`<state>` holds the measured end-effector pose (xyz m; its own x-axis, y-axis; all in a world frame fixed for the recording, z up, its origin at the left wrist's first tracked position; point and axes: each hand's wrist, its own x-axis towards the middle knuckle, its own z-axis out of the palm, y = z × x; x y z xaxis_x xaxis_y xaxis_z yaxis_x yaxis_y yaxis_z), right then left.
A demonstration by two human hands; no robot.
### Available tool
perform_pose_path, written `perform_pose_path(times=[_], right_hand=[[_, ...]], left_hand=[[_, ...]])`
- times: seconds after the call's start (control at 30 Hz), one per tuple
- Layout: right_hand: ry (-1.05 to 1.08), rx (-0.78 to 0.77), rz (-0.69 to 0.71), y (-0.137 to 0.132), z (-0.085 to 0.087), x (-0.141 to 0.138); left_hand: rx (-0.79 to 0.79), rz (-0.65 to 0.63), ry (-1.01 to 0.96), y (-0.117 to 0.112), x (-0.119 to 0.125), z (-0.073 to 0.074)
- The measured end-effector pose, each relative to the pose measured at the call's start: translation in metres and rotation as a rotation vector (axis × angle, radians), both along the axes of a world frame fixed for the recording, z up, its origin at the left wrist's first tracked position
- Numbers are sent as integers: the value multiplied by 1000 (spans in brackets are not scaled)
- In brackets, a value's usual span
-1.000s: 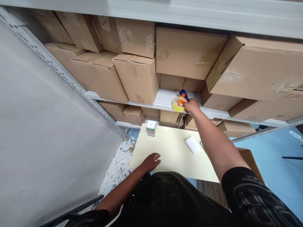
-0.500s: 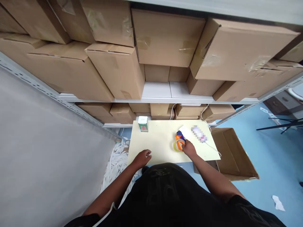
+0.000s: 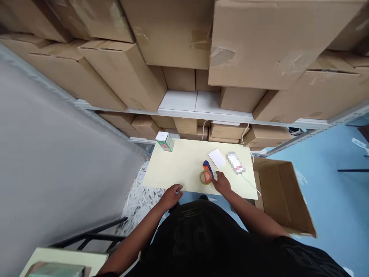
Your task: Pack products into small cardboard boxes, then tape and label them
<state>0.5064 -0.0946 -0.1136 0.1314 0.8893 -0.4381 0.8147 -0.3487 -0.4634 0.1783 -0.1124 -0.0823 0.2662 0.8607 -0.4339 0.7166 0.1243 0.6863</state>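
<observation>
An orange and blue tape dispenser (image 3: pixel 207 172) with a roll of yellowish tape lies flat on the pale yellow tabletop (image 3: pixel 178 169). Beside its right edge is my right hand (image 3: pixel 222 184), thumb and fingers apart, the thumb close to the roll. My left hand (image 3: pixel 171 195) hovers at the table's front edge, loosely curled with thumb and fingertips apart and nothing in it. A small white and green box (image 3: pixel 165 141) stands at the table's back left corner. Right of the dispenser are a white card (image 3: pixel 217 158) and a blurred-out item (image 3: pixel 235 162) with a white cable.
Shelves of cardboard boxes (image 3: pixel 245 46) rise behind the table. An open carton (image 3: pixel 288 196) stands on the floor to the right. White paper strips (image 3: pixel 138 196) cover the floor at left, by a grey wall (image 3: pixel 57 154). Another small table (image 3: pixel 95 259) shows at bottom left.
My right hand has set the tape dispenser down and opened beside it; the dispenser now lies flat, with the white card uncovered. The view has shifted, bringing the second table in.
</observation>
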Motion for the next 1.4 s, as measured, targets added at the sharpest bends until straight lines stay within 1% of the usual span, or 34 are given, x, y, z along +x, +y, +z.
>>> perform_pose_path(times=[0.1, 0.17, 0.27, 0.37, 0.43, 0.5, 0.57, 0.63, 0.73, 0.8, 0.87, 0.93, 1.03, 1.1, 1.17, 1.23, 1.3, 1.4], right_hand=[[91, 139, 50, -6, 17, 7], [163, 203, 112, -6, 28, 2], [257, 247, 239, -6, 39, -19], [317, 252, 389, -9, 41, -55], [348, 239, 481, -16, 41, -85], [370, 200, 570, -27, 42, -121], [372, 155, 661, -43, 45, -162], [363, 125, 734, -65, 48, -207], [371, 118, 829, -107, 55, -273], [385, 122, 900, -140, 60, -313], [402, 117, 969, -175, 64, -346], [428, 84, 1041, -209, 67, -372], [475, 9, 1181, -250, 68, -401], [482, -40, 1285, -267, 68, -418], [479, -84, 1384, -278, 67, -437], [477, -125, 1459, -286, 67, -458], [484, -158, 1518, -292, 67, -482], [507, -209, 1613, -301, 70, -521]], left_hand=[[29, 88, -9, -25, 3, 9], [48, 162, -18, -44, 1, 16], [82, 301, -42, -78, -8, 27], [127, 453, -86, -122, -21, 38], [169, 546, -124, -159, -31, 42], [208, 639, -137, -202, -44, 42], [232, 729, -126, -250, -59, 39], [242, 822, -115, -302, -75, 35], [240, 977, -118, -379, -99, 32], [244, 1074, -125, -425, -112, 36], [260, 1162, -136, -465, -122, 45], [292, 1251, -161, -497, -130, 59], [382, 1380, -186, -535, -142, 83], [454, 1449, -153, -557, -156, 98], [502, 1530, -61, -577, -176, 110], [492, 1635, 71, -597, -201, 115], [409, 1723, 203, -613, -225, 116], [270, 1772, 346, -631, -253, 114]])
